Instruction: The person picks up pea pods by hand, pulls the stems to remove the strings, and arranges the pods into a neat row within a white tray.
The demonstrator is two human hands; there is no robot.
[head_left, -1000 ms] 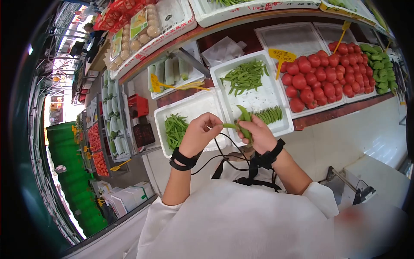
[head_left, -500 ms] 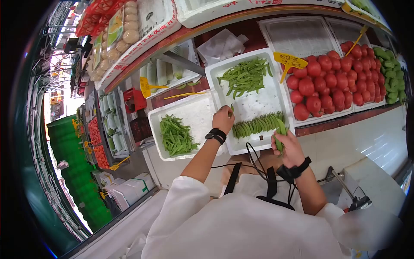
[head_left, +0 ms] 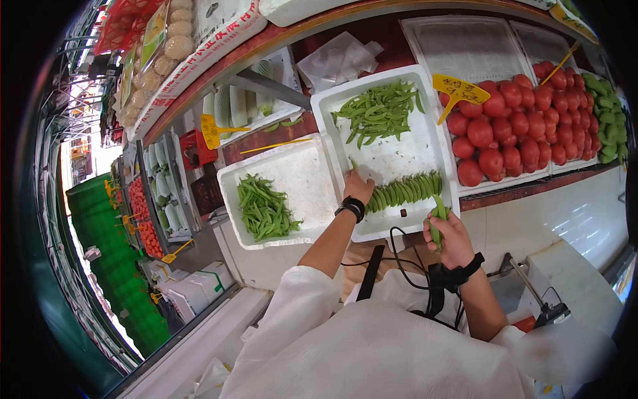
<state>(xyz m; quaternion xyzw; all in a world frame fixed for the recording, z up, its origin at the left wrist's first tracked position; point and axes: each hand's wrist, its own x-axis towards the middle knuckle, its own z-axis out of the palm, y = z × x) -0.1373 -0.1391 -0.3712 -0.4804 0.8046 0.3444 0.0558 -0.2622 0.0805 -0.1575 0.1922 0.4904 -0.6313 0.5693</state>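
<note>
In a white foam box (head_left: 321,123), a row of pea pods (head_left: 407,191) lies side by side near the front. A loose heap of pea pods (head_left: 375,114) fills part of its far end. My left hand (head_left: 359,188) is closed at the left end of the row, and a pea pod (head_left: 353,162) sticks out past its fingertips. At the box's front right corner, my right hand (head_left: 454,241) grips a small bunch of pea pods (head_left: 436,223). A second, lower foam tray (head_left: 309,176) to the left holds another heap of pods (head_left: 264,209).
Right of the box are red tomatoes (head_left: 512,126) with a yellow price tag (head_left: 460,93), then green vegetables (head_left: 603,120). Behind the left tray stand pale long vegetables (head_left: 238,110) and a metal bar (head_left: 279,88). A black cable (head_left: 399,256) hangs before me.
My left hand has shifted right and down, closer to the left end of the row. My right hand still grips its pods, slightly lower and farther right. The view has shifted slightly.
</note>
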